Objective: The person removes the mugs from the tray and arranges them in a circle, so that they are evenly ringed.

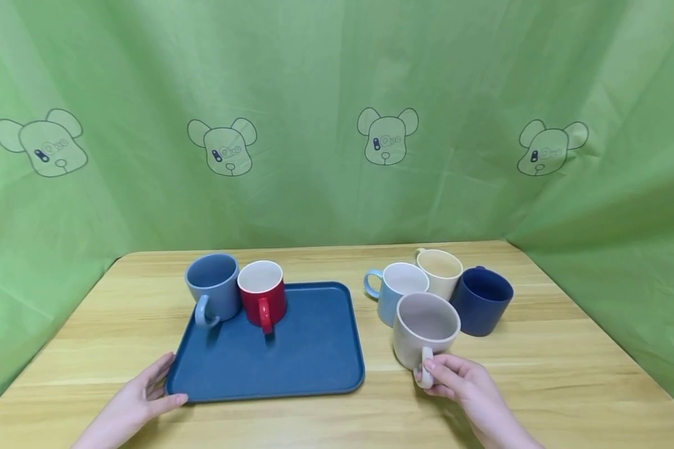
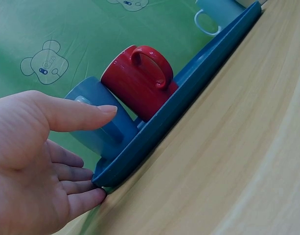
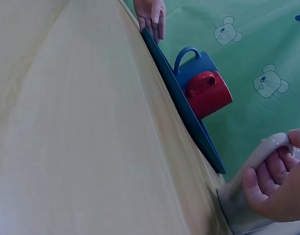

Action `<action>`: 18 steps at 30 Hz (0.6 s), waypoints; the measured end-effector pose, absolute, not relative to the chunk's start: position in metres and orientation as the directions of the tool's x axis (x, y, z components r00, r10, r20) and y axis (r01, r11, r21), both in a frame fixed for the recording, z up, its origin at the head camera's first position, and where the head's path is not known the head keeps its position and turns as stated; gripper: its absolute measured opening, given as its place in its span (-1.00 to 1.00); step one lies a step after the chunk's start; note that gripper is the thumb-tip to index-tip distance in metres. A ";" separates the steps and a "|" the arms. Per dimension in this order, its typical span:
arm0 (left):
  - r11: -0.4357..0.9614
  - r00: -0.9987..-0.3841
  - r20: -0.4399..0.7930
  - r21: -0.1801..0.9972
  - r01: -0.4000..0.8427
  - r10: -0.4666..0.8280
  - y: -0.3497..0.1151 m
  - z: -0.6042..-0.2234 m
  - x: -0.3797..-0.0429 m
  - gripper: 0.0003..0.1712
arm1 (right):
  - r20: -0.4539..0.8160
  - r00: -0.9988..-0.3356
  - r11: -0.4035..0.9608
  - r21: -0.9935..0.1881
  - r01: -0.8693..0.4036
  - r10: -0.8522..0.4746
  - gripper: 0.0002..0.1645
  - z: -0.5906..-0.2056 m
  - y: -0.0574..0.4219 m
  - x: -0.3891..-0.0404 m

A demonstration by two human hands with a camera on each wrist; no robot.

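Observation:
My right hand (image 1: pixel 459 381) grips the handle of a light grey mug (image 1: pixel 410 340), fingers curled through it in the right wrist view. The mug stands upright at the front of the mug group on the right. My left hand (image 1: pixel 140 396) is at the front left corner of a dark blue tray (image 1: pixel 309 368), its fairly straight fingertips right at the rim and the thumb along the front edge. On the tray's back left part stand a blue-grey mug (image 1: pixel 221 299) and a red mug (image 1: pixel 269 305) with a white inside, side by side, handles toward me.
Behind the grey mug stand a light blue mug (image 1: pixel 390 302), a cream mug (image 1: pixel 444 274) and a navy mug (image 1: pixel 480 305), close together. All rest on a wooden table (image 1: pixel 584 374). A green curtain (image 1: pixel 314 206) with bear drawings hangs behind the table and along its sides.

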State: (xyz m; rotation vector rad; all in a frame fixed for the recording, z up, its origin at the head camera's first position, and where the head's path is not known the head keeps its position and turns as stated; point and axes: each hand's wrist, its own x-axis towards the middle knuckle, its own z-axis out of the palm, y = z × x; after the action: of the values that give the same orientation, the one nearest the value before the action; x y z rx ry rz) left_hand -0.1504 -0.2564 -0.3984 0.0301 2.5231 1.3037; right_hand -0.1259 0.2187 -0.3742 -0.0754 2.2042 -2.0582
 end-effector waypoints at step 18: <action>0.575 -0.954 -0.259 0.808 -0.127 0.152 -0.254 -0.396 -0.148 0.04 | 0.219 -0.968 0.263 -0.948 -0.181 0.122 -0.91 -0.347 0.226 -0.126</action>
State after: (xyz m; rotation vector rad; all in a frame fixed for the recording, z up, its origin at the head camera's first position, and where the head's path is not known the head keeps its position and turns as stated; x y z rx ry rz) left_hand -0.1482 -0.2544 -0.3961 0.0204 2.5096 1.3222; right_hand -0.1262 0.2261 -0.3470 -0.0642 2.6827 -2.0742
